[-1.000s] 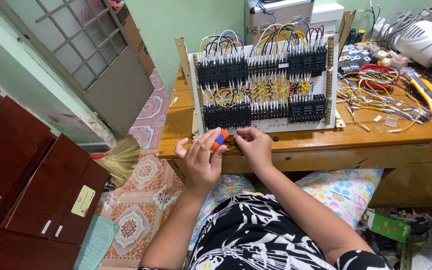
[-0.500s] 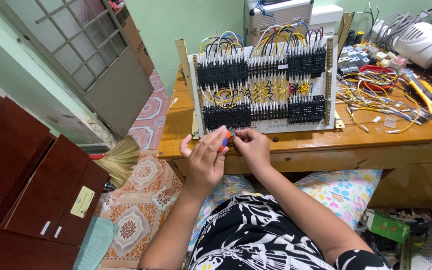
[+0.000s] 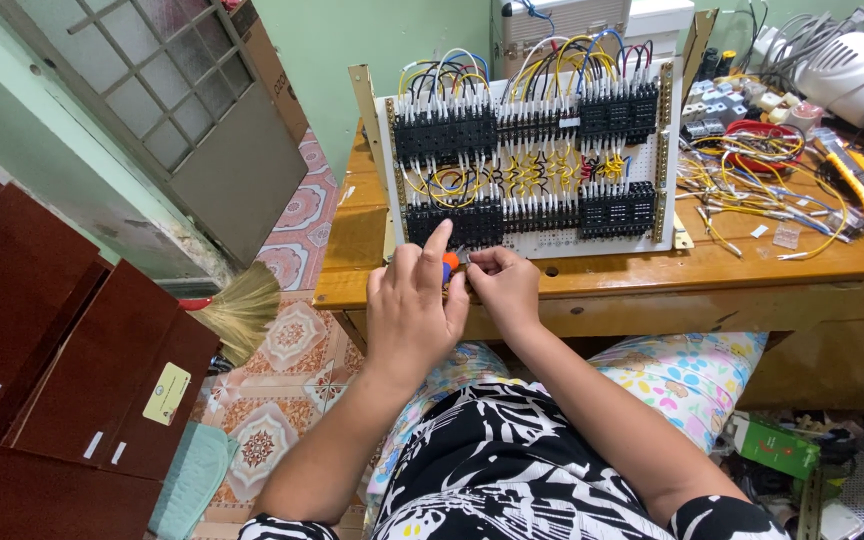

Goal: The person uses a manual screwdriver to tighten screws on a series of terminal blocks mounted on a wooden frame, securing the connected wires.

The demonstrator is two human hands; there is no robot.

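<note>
Well, head view: a person sits at a wooden bench (image 3: 592, 275), both hands raised to the wiring panel (image 3: 529, 150) that stands tilted on it.
Landmark: the wiring panel, a white perforated board with two rows of black terminal blocks and loops of yellow, black, blue and white wire.
Left hand (image 3: 414, 305): just below the panel's lower left corner, back of the hand to the camera, index finger stretched up so its tip meets the lower row of black blocks.
Left fingers: the rest are curled around a small screwdriver (image 3: 449, 265) with an orange and blue handle; only a bit of the handle shows between the two hands.
Right hand (image 3: 503, 285): just below the panel's lower edge, right of the screwdriver and touching the left hand.
Right fingers: pinched together at the panel's bottom edge; whatever they grip is too small to make out.
Loose wires (image 3: 752, 190): spread over the bench right of the panel, yellow, white and red.
Yellow-handled tool (image 3: 857, 180): farther right of the panel, beyond the wires.
Broom (image 3: 242, 310): on the tiled floor, down and left of the panel.
Dark red cabinets (image 3: 42, 370): far left of the panel.
Flowered pillow (image 3: 692, 370): under the bench, below the panel.
</note>
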